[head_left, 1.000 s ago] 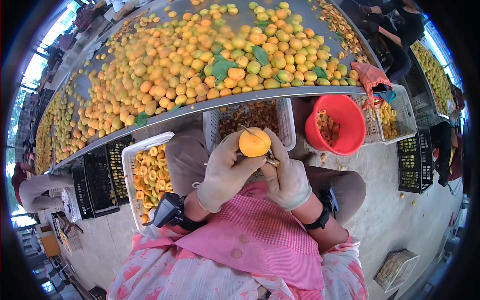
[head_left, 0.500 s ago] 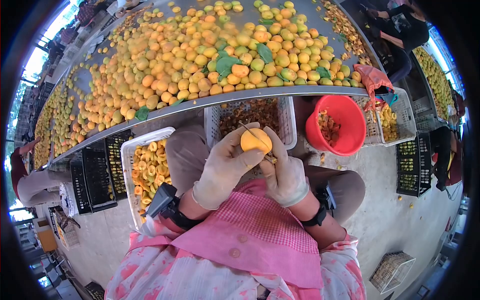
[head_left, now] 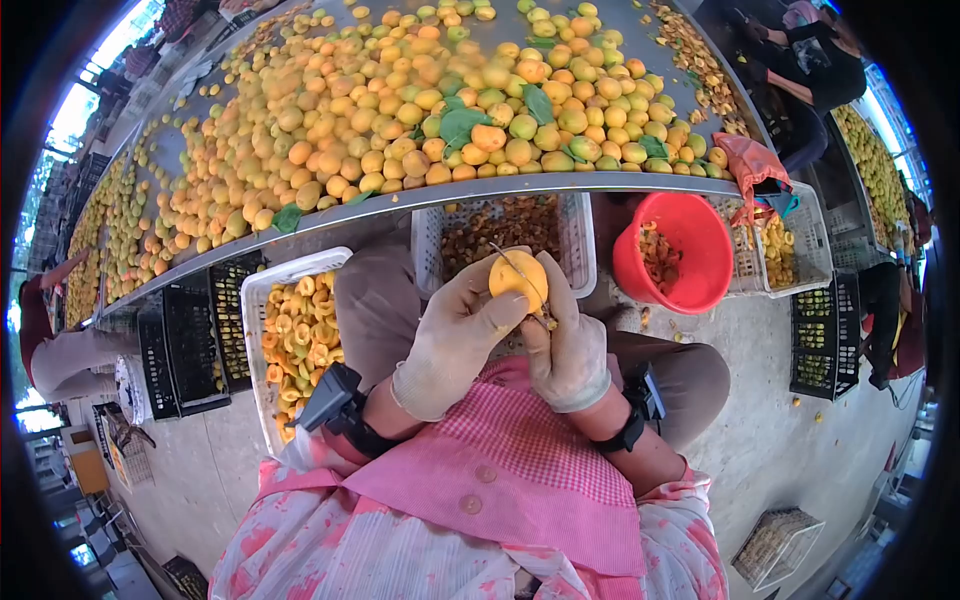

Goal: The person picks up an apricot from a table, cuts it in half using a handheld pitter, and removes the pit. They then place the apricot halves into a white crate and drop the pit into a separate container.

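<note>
A yellow apricot sits between my gloved hands, above my lap. My left hand is closed around its left side, with the thumb pressed on the lower front. A thin, curved metal tool lies across the upper face of the fruit. My right hand is closed at the apricot's right side, and the tool appears to run down into its fingers, where the grip is mostly hidden. Some dark bits show at those fingertips.
Many whole apricots and some leaves cover the metal table ahead. A white crate of apricot halves stands left, another crate of brown scraps under the table edge. A red bucket stands right. Other people work at the sides.
Both hands and the apricot stay together, with the fruit turned slightly and the metal tool lying at a steeper angle across it. The whole view has shifted a little.
</note>
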Available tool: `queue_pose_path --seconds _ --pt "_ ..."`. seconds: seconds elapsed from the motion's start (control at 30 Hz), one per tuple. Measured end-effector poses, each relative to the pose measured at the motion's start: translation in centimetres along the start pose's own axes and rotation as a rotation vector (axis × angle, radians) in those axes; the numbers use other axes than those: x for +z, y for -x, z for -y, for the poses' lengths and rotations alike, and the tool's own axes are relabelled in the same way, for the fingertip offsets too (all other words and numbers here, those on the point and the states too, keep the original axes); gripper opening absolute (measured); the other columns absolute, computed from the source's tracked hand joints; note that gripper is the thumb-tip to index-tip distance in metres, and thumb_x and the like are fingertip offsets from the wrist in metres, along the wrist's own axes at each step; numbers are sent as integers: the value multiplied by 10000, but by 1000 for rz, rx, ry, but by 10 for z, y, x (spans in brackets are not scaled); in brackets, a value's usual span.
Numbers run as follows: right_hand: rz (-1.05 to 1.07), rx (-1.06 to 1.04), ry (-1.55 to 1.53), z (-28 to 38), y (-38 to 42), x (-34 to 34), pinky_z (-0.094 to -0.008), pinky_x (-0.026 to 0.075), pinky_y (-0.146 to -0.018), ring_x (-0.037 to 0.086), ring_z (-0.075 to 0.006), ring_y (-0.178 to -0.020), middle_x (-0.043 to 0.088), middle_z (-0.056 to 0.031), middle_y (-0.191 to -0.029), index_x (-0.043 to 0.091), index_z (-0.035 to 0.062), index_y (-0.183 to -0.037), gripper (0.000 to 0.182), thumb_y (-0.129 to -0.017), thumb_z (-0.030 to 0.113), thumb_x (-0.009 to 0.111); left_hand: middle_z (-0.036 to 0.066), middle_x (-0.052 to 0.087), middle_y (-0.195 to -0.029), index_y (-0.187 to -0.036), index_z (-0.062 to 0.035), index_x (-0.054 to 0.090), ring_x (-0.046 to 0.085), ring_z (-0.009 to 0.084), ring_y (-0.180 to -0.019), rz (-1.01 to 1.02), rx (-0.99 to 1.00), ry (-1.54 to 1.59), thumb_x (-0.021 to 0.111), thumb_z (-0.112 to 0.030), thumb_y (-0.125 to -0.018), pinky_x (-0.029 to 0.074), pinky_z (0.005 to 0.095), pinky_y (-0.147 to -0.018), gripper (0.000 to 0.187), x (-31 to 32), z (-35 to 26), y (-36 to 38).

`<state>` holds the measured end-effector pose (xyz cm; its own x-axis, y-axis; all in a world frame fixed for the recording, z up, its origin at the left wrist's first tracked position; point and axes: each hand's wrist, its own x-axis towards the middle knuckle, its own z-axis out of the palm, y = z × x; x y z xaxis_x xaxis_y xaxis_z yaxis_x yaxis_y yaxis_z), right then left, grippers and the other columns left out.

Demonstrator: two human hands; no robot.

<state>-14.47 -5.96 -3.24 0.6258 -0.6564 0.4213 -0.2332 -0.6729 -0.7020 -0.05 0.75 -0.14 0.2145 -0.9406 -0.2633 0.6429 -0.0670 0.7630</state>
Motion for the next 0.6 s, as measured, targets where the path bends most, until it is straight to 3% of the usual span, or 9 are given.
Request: queue_pose_path --seconds 0.1,0.13,0.2,0.23,0.3,0.4,0.43,0.5,0.6 --pt "-2 5 10 0 1 1 -424 518 -538 638 -364 -590 676 -204 -891 314 -10 -1465 635 -979 351 504 49 570 -1223 -1407 8 440 542 121 -1114 -24 165 -556 722 -79 -863 442 256 -971 618 -4 -4 3" --pt "43 39 13 4 0 -3 -426 519 -540 640 -365 -593 677 -205 -889 318 -4 -1466 634 -978 356 504 50 570 -1223 -1407 8 440 542 121 -1114 -24 160 -554 722 -79 -863 442 256 -971 618 -4 -5 4" --pt "84 77 21 6 -1 -5 -427 521 -542 641 -367 -597 678 -205 -888 322 2 -1467 634 -978 361 504 49 586 -1214 -1413 9 430 542 116 -1115 -59 393 -895 717 -141 -890 439 251 -968 614 -3 -7 4" --pt "78 75 20 5 -1 -5 -429 521 -542 639 -369 -592 679 -203 -887 320 4 -1469 636 -979 367 500 49 586 -1214 -1413 9 430 542 116 -1115 -57 395 -893 717 -141 -890 439 251 -968 614 -2 -5 4" --pt "74 69 17 4 -2 -1 -432 521 -543 638 -371 -588 679 -202 -886 318 6 -1470 637 -980 373 496 48 609 -1162 -1329 -1 520 581 109 -1034 50 195 -105 680 -69 -888 502 263 -887 474 2 -2 4" --pt "29 64 -20 4 0 5 -440 517 -535 631 -376 -575 676 -195 -842 324 6 -1467 638 -976 370 506 52 606 -1147 -1327 -2 518 593 97 -976 -24 46 73 686 -40 -870 513 238 -838 489 1 -1 0" --pt "42 80 -4 4 2 6 -440 517 -533 629 -374 -571 676 -195 -834 331 6 -1465 636 -971 360 517 52 606 -1147 -1327 -2 518 593 97 -976 -15 45 74 686 -40 -870 513 238 -838 489 2 -2 1" --pt "31 81 53 -1 4 8 -428 512 -518 633 -347 -563 676 -182 -797 349 0 -1457 649 -935 309 580 47 606 -1124 -1338 13 502 586 84 -948 -135 170 -441 659 -14 -878 500 218 -835 486 7 -6 3" --pt "16 88 77 7 1 3 -404 497 -493 624 -298 -531 641 -151 -697 356 -21 -1447 674 -897 258 628 52 595 -1142 -1380 27 451 561 98 -1010 -76 252 -379 612 -7 -903 479 238 -891 505 11 -3 2"
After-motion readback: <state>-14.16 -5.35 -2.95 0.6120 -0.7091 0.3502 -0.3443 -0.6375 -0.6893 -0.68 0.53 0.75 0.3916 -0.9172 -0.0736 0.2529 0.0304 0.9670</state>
